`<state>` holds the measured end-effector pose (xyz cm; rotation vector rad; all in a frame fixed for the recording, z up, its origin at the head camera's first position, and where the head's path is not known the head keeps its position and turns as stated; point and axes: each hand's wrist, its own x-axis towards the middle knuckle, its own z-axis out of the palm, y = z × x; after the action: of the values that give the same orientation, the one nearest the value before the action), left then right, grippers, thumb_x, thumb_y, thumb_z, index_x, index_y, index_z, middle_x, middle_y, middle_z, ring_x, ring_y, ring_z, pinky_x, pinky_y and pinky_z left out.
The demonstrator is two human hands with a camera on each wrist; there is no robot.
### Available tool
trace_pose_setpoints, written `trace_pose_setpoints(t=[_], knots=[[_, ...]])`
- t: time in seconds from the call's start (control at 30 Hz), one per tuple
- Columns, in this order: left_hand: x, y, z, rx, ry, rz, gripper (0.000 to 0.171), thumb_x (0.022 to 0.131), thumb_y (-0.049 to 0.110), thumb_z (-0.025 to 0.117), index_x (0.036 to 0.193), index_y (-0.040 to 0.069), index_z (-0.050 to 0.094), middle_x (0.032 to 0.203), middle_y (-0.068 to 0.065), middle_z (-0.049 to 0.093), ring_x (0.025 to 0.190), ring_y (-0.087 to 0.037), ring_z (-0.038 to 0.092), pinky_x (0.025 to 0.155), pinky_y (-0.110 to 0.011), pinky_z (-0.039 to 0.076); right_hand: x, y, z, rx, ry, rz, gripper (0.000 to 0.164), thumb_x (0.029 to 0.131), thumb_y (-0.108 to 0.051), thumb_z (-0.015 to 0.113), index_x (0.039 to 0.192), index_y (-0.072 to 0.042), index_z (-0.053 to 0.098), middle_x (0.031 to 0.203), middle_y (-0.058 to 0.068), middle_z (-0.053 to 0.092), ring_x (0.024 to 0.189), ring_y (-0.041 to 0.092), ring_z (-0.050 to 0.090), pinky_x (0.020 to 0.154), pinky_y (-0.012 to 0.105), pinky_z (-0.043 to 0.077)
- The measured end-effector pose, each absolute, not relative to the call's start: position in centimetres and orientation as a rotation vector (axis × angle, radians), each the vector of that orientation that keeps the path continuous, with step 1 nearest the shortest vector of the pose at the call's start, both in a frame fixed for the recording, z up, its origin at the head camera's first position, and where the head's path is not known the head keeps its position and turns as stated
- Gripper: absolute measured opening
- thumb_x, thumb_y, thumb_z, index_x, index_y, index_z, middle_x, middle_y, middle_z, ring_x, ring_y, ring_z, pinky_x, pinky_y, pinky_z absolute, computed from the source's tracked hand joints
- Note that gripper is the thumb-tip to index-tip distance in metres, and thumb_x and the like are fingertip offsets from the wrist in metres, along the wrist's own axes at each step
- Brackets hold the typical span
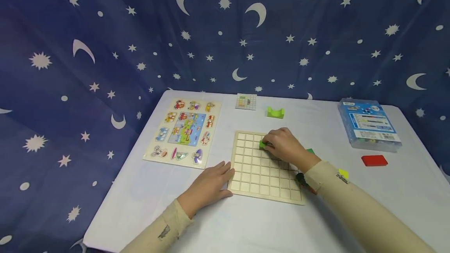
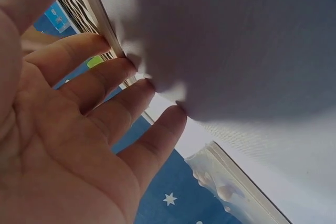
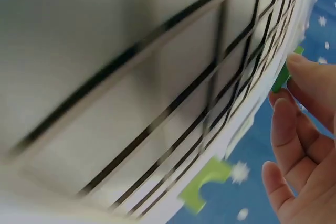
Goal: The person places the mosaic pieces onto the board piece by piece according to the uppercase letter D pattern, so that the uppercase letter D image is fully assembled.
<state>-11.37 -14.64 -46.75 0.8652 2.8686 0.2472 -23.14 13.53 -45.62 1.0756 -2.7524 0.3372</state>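
A square wooden grid board (image 1: 255,170) lies on the white table. My right hand (image 1: 284,144) reaches over its far part and pinches a small green block (image 1: 262,145) between thumb and fingers. The right wrist view shows the same green block (image 3: 283,77) held at the fingertips, close over the grid. At the board's left edge, my left hand (image 1: 212,184) rests with fingers extended. In the left wrist view those fingertips (image 2: 176,113) meet the table beside the board's rim. Partly hidden under the right forearm are a dark green piece (image 1: 301,179) and a green piece (image 1: 310,151).
Beyond the board are a light green notched block (image 1: 275,113) and a pattern card (image 1: 246,101). A picture puzzle board (image 1: 161,131) lies left. Rightward are a clear plastic box (image 1: 369,124), a red block (image 1: 374,161) and a yellow piece (image 1: 343,173). Patterned blue cloth (image 1: 211,22) hangs behind.
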Motion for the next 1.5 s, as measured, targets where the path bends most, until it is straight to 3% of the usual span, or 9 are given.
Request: trace_pose_setpoints(t=[0.6, 0.83, 1.0, 1.23, 1.5], knots=[[-11.3, -14.5, -46.5, 0.865, 2.877, 0.216, 0.068, 0.085, 0.044, 0.076, 0.141, 0.01, 0.056, 0.152, -0.011, 0.045, 0.142, -0.028, 0.04, 0.11, -0.047, 0.041, -24.4, 8.9, -47.0, 1.177, -2.688, 0.202, 0.006, 0.086, -0.014, 0.078, 0.092, -0.016, 0.079, 0.091, 0.001, 0.071, 0.087, 0.017, 0.067, 0.089, 0.049, 0.05], [-11.4, -14.5, -46.7, 0.86, 2.873, 0.232, 0.069, 0.086, 0.044, 0.075, 0.142, 0.01, 0.055, 0.153, -0.011, 0.044, 0.142, -0.028, 0.039, 0.111, -0.047, 0.04, -23.7, 9.5, -46.4, 1.143, -2.709, 0.214, 0.015, 0.088, -0.018, 0.077, 0.102, -0.014, 0.078, 0.099, 0.003, 0.071, 0.097, 0.022, 0.066, 0.094, 0.051, 0.047], [-11.5, -14.7, -46.7, 0.842, 2.853, 0.241, 0.069, 0.086, 0.043, 0.076, 0.142, 0.01, 0.054, 0.153, -0.011, 0.043, 0.143, -0.028, 0.039, 0.112, -0.047, 0.039, -23.0, 12.3, -44.9, 1.019, -2.745, 0.377, 0.022, 0.089, -0.013, 0.074, 0.111, -0.009, 0.075, 0.104, 0.007, 0.073, 0.101, 0.025, 0.067, 0.1, 0.054, 0.044], [-12.0, -15.1, -46.4, 0.837, 2.811, 0.23, 0.069, 0.085, 0.041, 0.077, 0.143, 0.012, 0.054, 0.153, -0.009, 0.044, 0.142, -0.028, 0.04, 0.111, -0.046, 0.04, -20.1, 20.6, -43.7, 0.648, -2.997, 0.429, 0.029, 0.092, -0.015, 0.07, 0.119, -0.005, 0.071, 0.104, 0.009, 0.071, 0.098, 0.029, 0.065, 0.106, 0.057, 0.035], [-12.3, -15.4, -46.1, 0.816, 2.789, 0.346, 0.074, 0.084, 0.039, 0.078, 0.146, 0.012, 0.05, 0.154, -0.017, 0.04, 0.144, -0.034, 0.035, 0.11, -0.053, 0.038, -15.3, 27.9, -44.1, 0.199, -3.212, 0.386, 0.038, 0.091, -0.022, 0.071, 0.125, -0.003, 0.067, 0.12, 0.022, 0.064, 0.116, 0.045, 0.051, 0.104, 0.067, 0.03]])
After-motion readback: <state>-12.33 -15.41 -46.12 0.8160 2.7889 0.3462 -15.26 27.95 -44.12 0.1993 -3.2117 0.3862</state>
